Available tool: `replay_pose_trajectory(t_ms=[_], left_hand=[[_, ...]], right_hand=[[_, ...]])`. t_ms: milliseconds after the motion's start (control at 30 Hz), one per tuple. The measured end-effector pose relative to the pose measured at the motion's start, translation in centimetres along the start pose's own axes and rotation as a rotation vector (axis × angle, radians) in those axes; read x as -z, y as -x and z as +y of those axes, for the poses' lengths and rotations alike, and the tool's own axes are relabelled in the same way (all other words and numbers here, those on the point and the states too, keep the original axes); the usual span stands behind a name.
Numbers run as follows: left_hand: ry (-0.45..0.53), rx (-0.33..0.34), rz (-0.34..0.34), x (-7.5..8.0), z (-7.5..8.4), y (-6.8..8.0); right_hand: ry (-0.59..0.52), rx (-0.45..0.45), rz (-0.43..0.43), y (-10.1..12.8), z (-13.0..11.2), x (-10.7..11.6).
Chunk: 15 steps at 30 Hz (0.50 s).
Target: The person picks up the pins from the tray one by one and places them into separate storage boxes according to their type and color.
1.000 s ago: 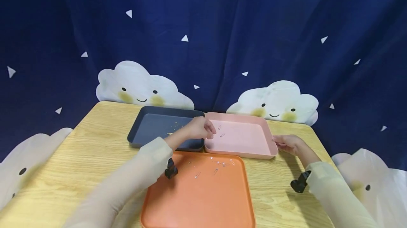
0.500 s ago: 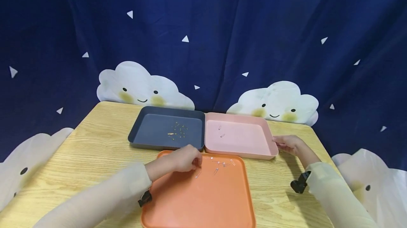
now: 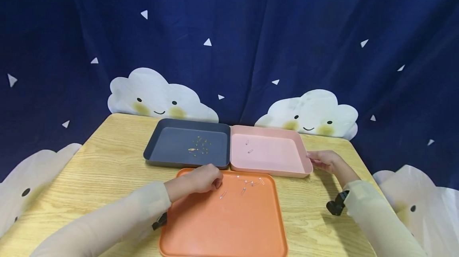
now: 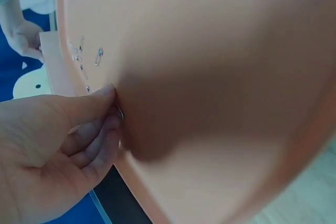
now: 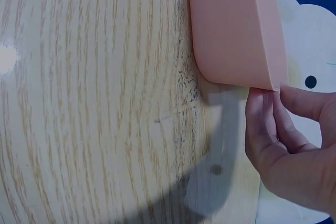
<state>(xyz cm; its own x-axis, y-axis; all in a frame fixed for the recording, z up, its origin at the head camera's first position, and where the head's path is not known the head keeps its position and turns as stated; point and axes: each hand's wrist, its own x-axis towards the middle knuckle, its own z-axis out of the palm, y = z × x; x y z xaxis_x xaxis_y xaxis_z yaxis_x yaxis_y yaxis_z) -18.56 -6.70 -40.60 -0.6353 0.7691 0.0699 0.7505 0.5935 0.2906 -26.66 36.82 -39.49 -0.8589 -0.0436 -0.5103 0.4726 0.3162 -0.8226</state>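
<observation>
Plainly, in the head view, we see the left hand (image 3: 203, 179) low over the far left corner of the orange tray (image 3: 229, 225), its fingers curled inward; from this angle we cannot tell what they hold. Just beside it lies a lone safety pin (image 3: 223, 195), and farther right, near the tray's far edge, we find a loose cluster of silver pins (image 3: 246, 183). Beyond stand two trays side by side: the dark grey tray (image 3: 172, 141), with gold pins (image 3: 192, 149) scattered in its right half, and the pink tray (image 3: 276, 149), with two safety pins (image 3: 250, 151) toward its left. The right hand (image 3: 325, 160) is at the pink tray's right wall. All three trays rest on a wood-grain surface (image 3: 100, 153) before a dark blue curtain (image 3: 179, 30) printed with clouds and white triangles

From the left wrist, we see that hand's thumb and fingertips drawn nearly together, pinching a pinched pin (image 4: 122, 114) of which only a small curve of metal shows; other pins lie past the thumb

At the right wrist, we see thumb and fingers gripping the edge of the pink tray between them, the hand's shadow falling across the surface
</observation>
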Motion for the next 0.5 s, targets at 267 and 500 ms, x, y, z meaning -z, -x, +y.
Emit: replay_pose_trajectory(t_ms=[267, 500], left_hand=[[-0.055, 0.032, -0.069, 0.15, 0.14, 0.12], [0.08, 0.08, -0.034, 0.18, -0.12, 0.5]], right_hand=[[-0.003, 0.012, 0.013, -0.03, -0.24, 0.02], [-0.051, 0.011, 0.006, -0.01, 0.06, 0.05]])
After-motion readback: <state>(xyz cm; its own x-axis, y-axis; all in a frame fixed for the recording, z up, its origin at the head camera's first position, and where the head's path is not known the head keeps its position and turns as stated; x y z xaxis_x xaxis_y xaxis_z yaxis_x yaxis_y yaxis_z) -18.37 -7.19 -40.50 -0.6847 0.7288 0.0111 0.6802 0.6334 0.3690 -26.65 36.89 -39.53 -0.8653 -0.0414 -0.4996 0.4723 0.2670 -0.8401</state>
